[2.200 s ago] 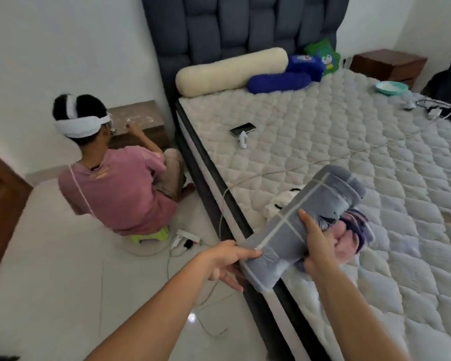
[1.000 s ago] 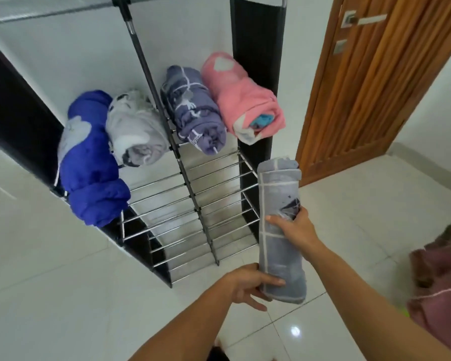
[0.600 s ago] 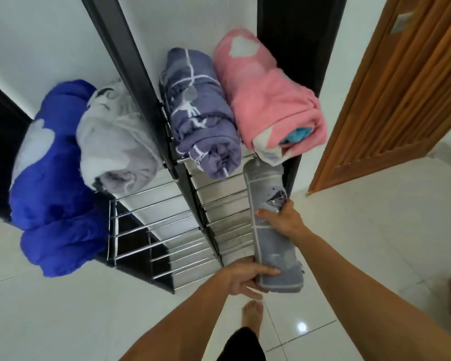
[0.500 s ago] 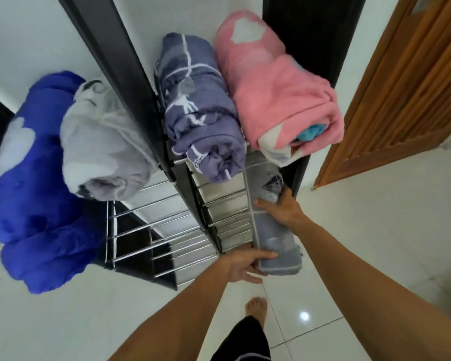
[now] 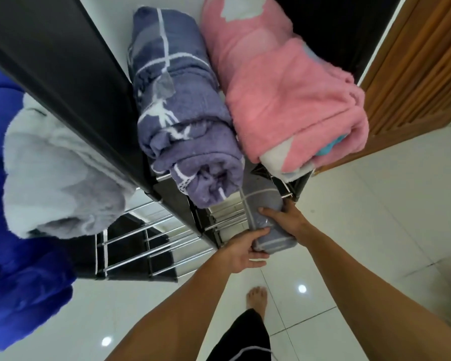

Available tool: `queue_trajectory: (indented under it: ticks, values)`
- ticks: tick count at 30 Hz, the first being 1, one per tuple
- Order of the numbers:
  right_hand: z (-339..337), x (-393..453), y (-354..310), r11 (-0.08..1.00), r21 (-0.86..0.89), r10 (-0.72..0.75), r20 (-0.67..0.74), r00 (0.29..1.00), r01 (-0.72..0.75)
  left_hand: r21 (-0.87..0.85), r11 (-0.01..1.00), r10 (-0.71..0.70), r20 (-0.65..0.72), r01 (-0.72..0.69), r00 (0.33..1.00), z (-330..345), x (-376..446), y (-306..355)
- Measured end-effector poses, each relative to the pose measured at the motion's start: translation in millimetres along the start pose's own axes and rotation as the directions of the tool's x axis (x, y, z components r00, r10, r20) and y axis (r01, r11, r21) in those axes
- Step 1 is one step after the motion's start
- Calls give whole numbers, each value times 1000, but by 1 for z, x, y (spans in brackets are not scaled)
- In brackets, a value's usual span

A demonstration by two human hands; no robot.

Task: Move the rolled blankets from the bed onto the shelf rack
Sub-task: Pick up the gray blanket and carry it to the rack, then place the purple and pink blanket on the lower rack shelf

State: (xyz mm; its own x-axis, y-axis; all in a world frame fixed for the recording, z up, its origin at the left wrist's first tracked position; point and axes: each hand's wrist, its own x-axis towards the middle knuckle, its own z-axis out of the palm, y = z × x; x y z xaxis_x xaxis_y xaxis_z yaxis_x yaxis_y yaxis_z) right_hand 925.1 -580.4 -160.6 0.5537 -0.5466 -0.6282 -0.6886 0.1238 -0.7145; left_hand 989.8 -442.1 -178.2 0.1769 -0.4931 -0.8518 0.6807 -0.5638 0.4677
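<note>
A grey rolled blanket (image 5: 264, 212) with pale stripes lies partway into a lower tier of the black shelf rack (image 5: 151, 241), under the pink roll; its far end is hidden. My left hand (image 5: 242, 250) grips its near end from the left. My right hand (image 5: 284, 217) holds its top and right side. On the tier above lie a purple rolled blanket (image 5: 182, 121) and a pink rolled blanket (image 5: 289, 100). Left of the rack's black post rest a light grey rolled blanket (image 5: 55, 175) and a blue rolled blanket (image 5: 13, 261).
A wooden door (image 5: 422, 61) stands to the right of the rack. The floor is glossy white tile (image 5: 362, 230). My bare foot (image 5: 257, 299) and dark trouser leg show below the hands.
I carried the grey roll from the bed to the rack and stepped close. Over the last second the roll has gone down and further into the lower tier, with both hands still on it.
</note>
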Motion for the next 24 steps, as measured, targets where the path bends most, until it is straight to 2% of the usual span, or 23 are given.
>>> queue_trajectory:
  ticks: [5,10,13,17,24]
  values:
    - [-9,-3,-8,999,-29,-32,-56,998,31,-38,997,65,0,-65,998,8,4,10]
    - [-26,-1,-32,989,-75,-137,-164,977,126,-265,957,113,-20,-114,993,28,7,41]
    - [-30,-4,-33,977,-175,-147,-164,975,117,-289,949,129,-11,-126,992,36,13,47]
    - [-33,-20,-13,973,-216,-126,-182,975,86,-241,958,157,-19,-157,987,43,11,42]
    - [-40,-69,35,989,-129,42,-189,981,-67,25,990,143,-197,-141,970,59,-19,30]
